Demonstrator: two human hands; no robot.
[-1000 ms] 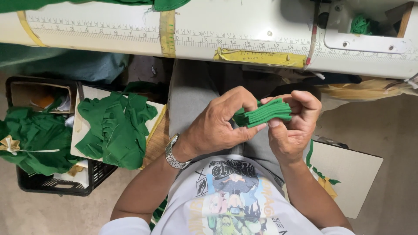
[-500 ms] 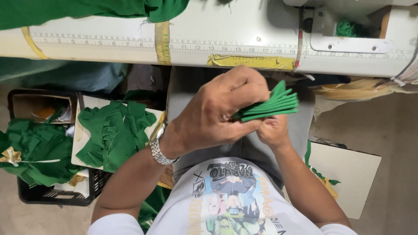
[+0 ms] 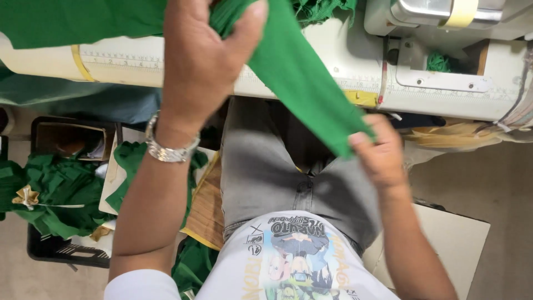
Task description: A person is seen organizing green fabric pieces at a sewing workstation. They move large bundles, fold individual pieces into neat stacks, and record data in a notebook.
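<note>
The folded green strip (image 3: 300, 72), half a second ago a tight fan above the lap, is now opened into a long band. The left hand (image 3: 202, 55) has risen over the counter (image 3: 433, 94), gripping its upper end; the right hand (image 3: 377, 153) pinches its lower end below the counter's edge.

A green fabric strip (image 3: 300, 72) stretches taut and slanted, from upper left down to lower right.
</note>
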